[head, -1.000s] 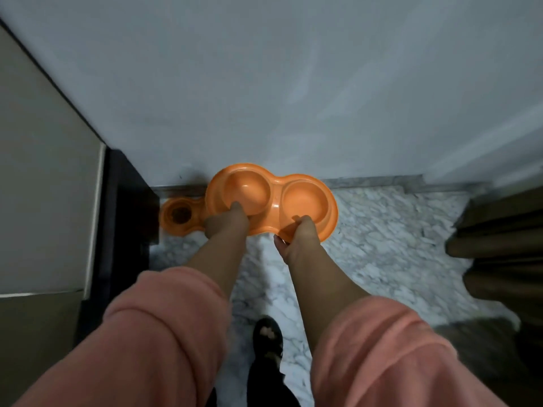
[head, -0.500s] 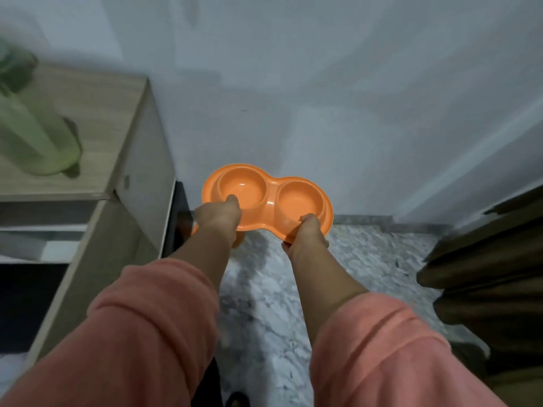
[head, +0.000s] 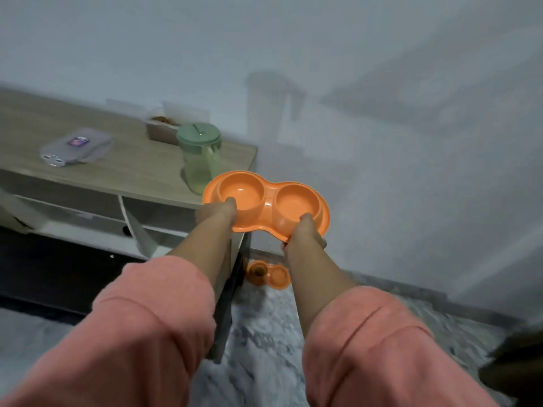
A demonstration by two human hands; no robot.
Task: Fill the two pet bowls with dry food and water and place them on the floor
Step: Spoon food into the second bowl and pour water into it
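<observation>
— While both hands hold it, where exactly is the feeder [head: 266, 205]?

— Up in the air, level, just past the right end of the desk [head: 126, 168] and above the floor [head: 264, 342]. It is orange with two round bowls side by side, and both look empty.

— And the left hand [head: 216, 214]?

— It grips the near rim of the left bowl. The thumb lies over the rim, its tip at the bowl's inner edge; the fingers go under the feeder and cannot be seen.

— The right hand [head: 305, 235]?

— Same hold on the near rim of the right bowl: thumb on top, fingers [head: 321, 243] curled beneath the edge, just showing at the right.

— Anything on the desk?

— A green lidded jug [head: 199, 155] stands near its right end, just left of and behind the feeder. Farther back sits an open box [head: 164, 126] with something brown inside, blurred. To the left lies a clear lid [head: 77, 146].

— And the floor?

— A second orange feeder [head: 269, 274] lies by the wall, below the held one, between the forearms.
</observation>
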